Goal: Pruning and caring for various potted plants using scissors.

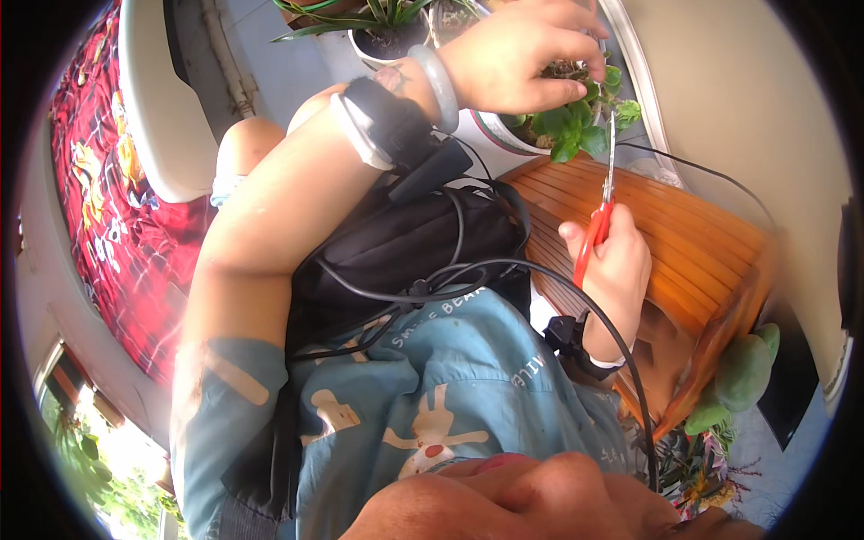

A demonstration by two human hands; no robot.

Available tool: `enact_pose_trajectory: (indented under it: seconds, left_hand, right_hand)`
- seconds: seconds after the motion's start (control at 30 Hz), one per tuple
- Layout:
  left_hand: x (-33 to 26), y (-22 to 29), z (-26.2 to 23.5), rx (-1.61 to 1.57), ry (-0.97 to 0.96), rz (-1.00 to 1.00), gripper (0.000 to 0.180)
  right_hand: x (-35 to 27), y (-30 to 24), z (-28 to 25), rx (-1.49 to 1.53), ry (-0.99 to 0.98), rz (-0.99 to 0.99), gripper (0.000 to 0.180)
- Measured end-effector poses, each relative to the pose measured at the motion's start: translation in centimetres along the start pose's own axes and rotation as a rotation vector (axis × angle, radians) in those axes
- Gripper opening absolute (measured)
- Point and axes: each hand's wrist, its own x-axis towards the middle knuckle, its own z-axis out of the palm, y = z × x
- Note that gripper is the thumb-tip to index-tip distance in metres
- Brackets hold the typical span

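My left hand [526, 56] reaches over a potted plant with round green leaves [569, 124]. Its fingers are bent, and the thumb lies apart from the index finger, close to the stems and leaves. Nothing plainly shows between them. My right hand [623, 261] is closed around the red handles of a pair of scissors [596, 236]. The narrow metal blades point up toward the leaves at the plant's right side and look nearly together. A pale bangle [438, 90] circles my left wrist. The plant's white pot [504, 135] is partly hidden behind my left hand and the leaves.
A slatted wooden stool [666, 243] stands to the right, below the pot. Another potted plant with long pointed leaves [387, 36] is at the top. A black bag [405, 247] and a loose black cable [621, 346] lie across my front. A wall [738, 99] rises at right.
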Motion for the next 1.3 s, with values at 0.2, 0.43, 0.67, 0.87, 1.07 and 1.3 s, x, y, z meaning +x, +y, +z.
enact_pose_trajectory:
  seconds: [0.2,0.43,0.67,0.87,1.07,1.3]
  left_hand:
    - [-0.9,-1.2,0.3,0.044,-0.100,0.045,0.034]
    - [-1.0,-1.3,-0.7,0.076,-0.106,-0.026,0.035]
    - [-0.9,-0.9,-1.1,0.065,-0.126,-0.098,0.034]
    - [-0.6,-1.0,-1.0,0.081,-0.141,-0.124,0.034]
    - [-0.6,-0.6,-1.2,0.122,-0.115,-0.093,0.034]
    - [-1.3,-1.6,-1.6,0.140,-0.085,-0.060,0.032]
  right_hand:
    - [1.2,-0.6,0.5,-0.235,0.003,0.007,0.051]
    - [2.1,-0.3,-0.5,-0.412,0.017,-0.005,0.058]
    - [2.9,-3.0,-2.8,-0.469,-0.083,0.024,0.057]
    - [5.0,-3.4,-2.7,-0.461,-0.199,0.076,0.058]
    - [4.5,-3.5,-3.1,-0.415,-0.166,0.080,0.058]
    - [4.6,-2.9,-2.4,-0.275,-0.148,-0.039,0.059]
